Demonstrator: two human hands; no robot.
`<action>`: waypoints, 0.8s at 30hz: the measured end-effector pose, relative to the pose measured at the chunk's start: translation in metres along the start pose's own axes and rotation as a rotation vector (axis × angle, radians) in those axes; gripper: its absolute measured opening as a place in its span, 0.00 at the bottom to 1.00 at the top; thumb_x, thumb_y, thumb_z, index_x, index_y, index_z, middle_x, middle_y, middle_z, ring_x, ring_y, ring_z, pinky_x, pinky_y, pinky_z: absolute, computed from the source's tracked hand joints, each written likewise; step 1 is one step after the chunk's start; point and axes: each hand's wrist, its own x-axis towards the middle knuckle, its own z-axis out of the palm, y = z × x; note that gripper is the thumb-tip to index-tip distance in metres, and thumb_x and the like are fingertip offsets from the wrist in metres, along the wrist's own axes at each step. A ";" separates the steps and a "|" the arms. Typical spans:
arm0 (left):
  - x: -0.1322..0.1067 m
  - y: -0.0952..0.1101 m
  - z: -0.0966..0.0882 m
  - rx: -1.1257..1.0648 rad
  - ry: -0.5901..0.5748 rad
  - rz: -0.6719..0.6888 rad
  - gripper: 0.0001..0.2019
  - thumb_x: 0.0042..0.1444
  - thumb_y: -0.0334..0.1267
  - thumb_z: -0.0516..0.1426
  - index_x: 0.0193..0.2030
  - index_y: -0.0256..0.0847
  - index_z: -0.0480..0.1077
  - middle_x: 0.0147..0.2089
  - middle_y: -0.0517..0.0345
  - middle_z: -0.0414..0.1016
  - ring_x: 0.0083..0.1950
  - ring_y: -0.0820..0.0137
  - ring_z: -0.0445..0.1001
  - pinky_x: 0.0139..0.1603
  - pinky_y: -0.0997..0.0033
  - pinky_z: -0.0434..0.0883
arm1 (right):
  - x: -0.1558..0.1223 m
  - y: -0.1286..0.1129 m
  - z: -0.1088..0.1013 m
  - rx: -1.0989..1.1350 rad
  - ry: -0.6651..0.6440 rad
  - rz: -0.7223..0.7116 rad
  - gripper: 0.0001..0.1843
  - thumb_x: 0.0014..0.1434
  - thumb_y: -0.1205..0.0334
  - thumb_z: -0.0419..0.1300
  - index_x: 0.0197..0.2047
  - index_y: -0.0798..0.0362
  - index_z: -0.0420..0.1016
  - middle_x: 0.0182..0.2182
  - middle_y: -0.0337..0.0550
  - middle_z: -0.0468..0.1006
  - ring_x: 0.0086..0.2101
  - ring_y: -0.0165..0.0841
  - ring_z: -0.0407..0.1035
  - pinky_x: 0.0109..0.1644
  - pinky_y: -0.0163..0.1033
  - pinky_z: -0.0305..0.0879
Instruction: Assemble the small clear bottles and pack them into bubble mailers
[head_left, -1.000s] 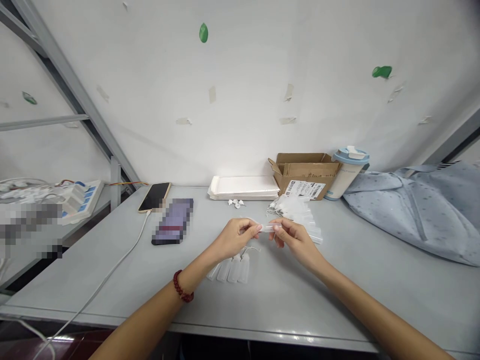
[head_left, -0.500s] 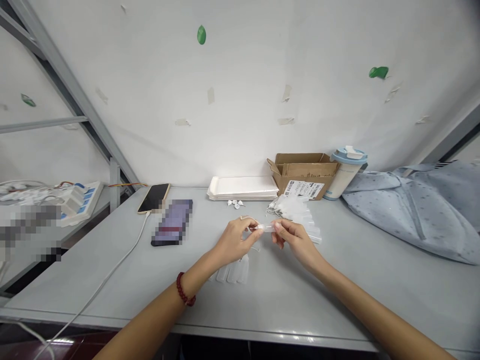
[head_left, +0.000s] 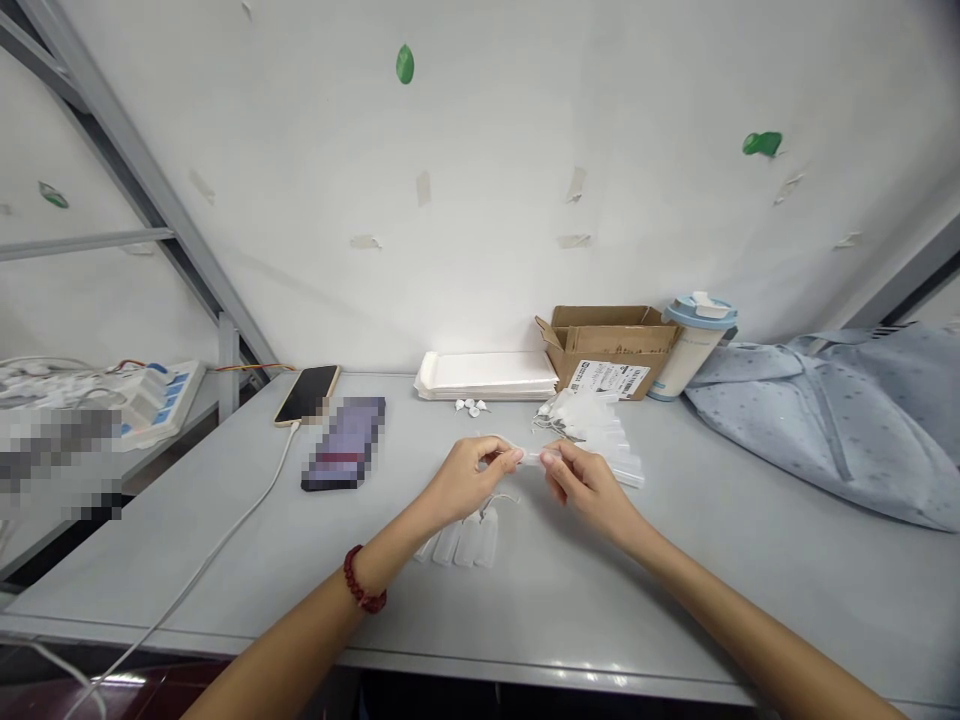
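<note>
Over the middle of the grey table [head_left: 570,590], my left hand [head_left: 469,478] and my right hand [head_left: 585,483] meet fingertip to fingertip. Both pinch one small clear plastic tube [head_left: 531,458] held level between them. A red bead bracelet [head_left: 362,580] is on my left wrist. Under my left hand lies a row of similar clear tubes [head_left: 466,538] with thin strings. A loose pile of more clear tubes [head_left: 596,425] lies just beyond my right hand. Several small white caps [head_left: 470,406] sit further back.
A phone [head_left: 307,393] on a white cable and a blurred dark device [head_left: 345,443] lie at the left. At the back stand a white tray stack [head_left: 487,374], an open cardboard box [head_left: 611,345] and a lidded cup [head_left: 694,345]. Pale blue cloth [head_left: 832,420] covers the right.
Both hands stay together on the small tube, with only slight finger shifts. The left hand has edged a little toward the right hand.
</note>
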 end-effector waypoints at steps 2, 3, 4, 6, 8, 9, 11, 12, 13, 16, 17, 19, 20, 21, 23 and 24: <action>0.000 -0.001 0.000 0.035 0.011 0.048 0.14 0.59 0.42 0.50 0.28 0.38 0.70 0.30 0.58 0.73 0.34 0.70 0.69 0.36 0.74 0.63 | -0.001 -0.001 0.000 -0.025 -0.008 0.003 0.21 0.61 0.44 0.46 0.25 0.50 0.60 0.14 0.32 0.61 0.18 0.28 0.55 0.24 0.35 0.52; 0.000 -0.002 -0.001 0.057 0.019 0.078 0.14 0.59 0.41 0.49 0.28 0.38 0.70 0.30 0.58 0.72 0.34 0.71 0.68 0.36 0.74 0.63 | -0.001 -0.001 0.000 -0.030 -0.014 0.008 0.21 0.61 0.44 0.46 0.24 0.50 0.59 0.14 0.32 0.61 0.17 0.28 0.55 0.24 0.35 0.51; 0.000 -0.002 -0.001 0.080 0.025 0.108 0.13 0.59 0.40 0.49 0.28 0.38 0.70 0.30 0.58 0.72 0.34 0.71 0.68 0.36 0.74 0.63 | -0.001 -0.002 0.000 -0.030 -0.021 0.014 0.22 0.61 0.44 0.46 0.24 0.50 0.59 0.13 0.32 0.61 0.17 0.28 0.55 0.24 0.35 0.52; 0.001 -0.004 -0.001 0.116 0.028 0.159 0.13 0.60 0.39 0.49 0.28 0.38 0.69 0.30 0.58 0.72 0.34 0.70 0.68 0.37 0.73 0.63 | -0.001 -0.003 0.000 -0.020 -0.036 0.027 0.23 0.62 0.45 0.45 0.21 0.50 0.57 0.12 0.32 0.61 0.17 0.28 0.55 0.25 0.35 0.54; 0.000 -0.006 -0.001 0.139 0.022 0.188 0.12 0.60 0.38 0.49 0.28 0.38 0.68 0.31 0.58 0.72 0.35 0.70 0.68 0.38 0.73 0.63 | 0.000 -0.002 -0.001 0.009 -0.063 0.055 0.23 0.62 0.44 0.45 0.21 0.50 0.57 0.11 0.32 0.60 0.17 0.27 0.55 0.26 0.35 0.55; 0.000 -0.006 -0.001 0.149 0.020 0.201 0.12 0.60 0.38 0.49 0.28 0.38 0.67 0.31 0.57 0.72 0.36 0.70 0.68 0.38 0.73 0.63 | 0.000 -0.002 -0.001 0.033 -0.083 0.076 0.23 0.61 0.44 0.45 0.22 0.50 0.59 0.11 0.32 0.60 0.16 0.27 0.55 0.25 0.35 0.55; 0.000 -0.007 -0.002 0.173 0.022 0.227 0.11 0.60 0.38 0.49 0.29 0.39 0.67 0.32 0.56 0.72 0.37 0.69 0.68 0.39 0.72 0.63 | 0.001 -0.001 -0.002 0.096 -0.125 0.123 0.23 0.61 0.43 0.46 0.24 0.51 0.61 0.11 0.31 0.60 0.15 0.26 0.54 0.23 0.35 0.54; 0.000 -0.008 -0.002 0.186 0.026 0.240 0.11 0.60 0.38 0.49 0.30 0.39 0.67 0.32 0.56 0.72 0.37 0.69 0.68 0.39 0.72 0.63 | 0.001 -0.001 -0.002 0.134 -0.145 0.143 0.23 0.60 0.42 0.46 0.24 0.51 0.62 0.10 0.30 0.59 0.14 0.26 0.54 0.22 0.34 0.53; 0.000 -0.008 -0.002 0.199 0.028 0.253 0.11 0.61 0.38 0.49 0.30 0.39 0.67 0.32 0.56 0.72 0.37 0.69 0.68 0.39 0.72 0.63 | 0.002 0.000 -0.002 0.173 -0.162 0.160 0.24 0.60 0.42 0.46 0.24 0.52 0.62 0.10 0.30 0.58 0.13 0.26 0.53 0.22 0.34 0.53; 0.000 -0.007 -0.002 0.210 0.012 0.251 0.11 0.61 0.37 0.49 0.31 0.39 0.68 0.31 0.56 0.72 0.37 0.69 0.68 0.38 0.72 0.63 | 0.003 0.000 -0.003 0.265 -0.213 0.218 0.25 0.59 0.41 0.47 0.22 0.52 0.61 0.09 0.30 0.56 0.12 0.25 0.52 0.21 0.34 0.51; 0.001 -0.007 -0.002 0.199 -0.001 0.228 0.11 0.60 0.38 0.49 0.30 0.39 0.68 0.32 0.57 0.72 0.37 0.69 0.68 0.36 0.73 0.63 | 0.003 -0.001 -0.004 0.276 -0.223 0.235 0.25 0.59 0.40 0.47 0.22 0.52 0.61 0.09 0.30 0.56 0.12 0.25 0.52 0.21 0.34 0.51; 0.003 -0.007 -0.003 0.168 -0.017 0.166 0.12 0.60 0.40 0.50 0.31 0.39 0.69 0.33 0.57 0.74 0.39 0.69 0.69 0.32 0.75 0.62 | 0.004 -0.003 -0.005 0.250 -0.223 0.245 0.26 0.59 0.40 0.47 0.22 0.52 0.63 0.09 0.31 0.58 0.13 0.25 0.53 0.22 0.34 0.53; 0.004 -0.008 -0.004 0.155 -0.013 0.135 0.12 0.60 0.41 0.50 0.31 0.39 0.70 0.33 0.57 0.74 0.39 0.69 0.69 0.31 0.75 0.62 | 0.005 -0.004 -0.007 0.214 -0.206 0.231 0.26 0.58 0.40 0.47 0.23 0.53 0.63 0.10 0.31 0.59 0.14 0.26 0.54 0.23 0.34 0.54; 0.005 -0.010 -0.004 0.152 -0.001 0.111 0.13 0.60 0.43 0.50 0.31 0.39 0.70 0.33 0.58 0.74 0.39 0.69 0.69 0.32 0.75 0.63 | 0.006 -0.005 -0.009 0.166 -0.178 0.210 0.26 0.58 0.40 0.47 0.23 0.53 0.63 0.10 0.32 0.60 0.15 0.26 0.55 0.24 0.34 0.55; 0.009 -0.016 -0.007 0.181 0.034 0.080 0.15 0.61 0.43 0.48 0.31 0.39 0.71 0.34 0.58 0.75 0.37 0.70 0.70 0.34 0.74 0.64 | 0.007 -0.007 -0.014 0.055 -0.097 0.161 0.26 0.59 0.40 0.46 0.21 0.52 0.63 0.12 0.34 0.61 0.18 0.27 0.58 0.25 0.34 0.56; 0.010 -0.021 -0.009 0.213 0.049 0.070 0.15 0.61 0.43 0.47 0.31 0.39 0.71 0.34 0.58 0.75 0.37 0.70 0.70 0.36 0.73 0.65 | 0.008 -0.007 -0.018 -0.005 -0.046 0.139 0.26 0.59 0.41 0.46 0.20 0.52 0.61 0.13 0.34 0.62 0.18 0.27 0.58 0.26 0.34 0.55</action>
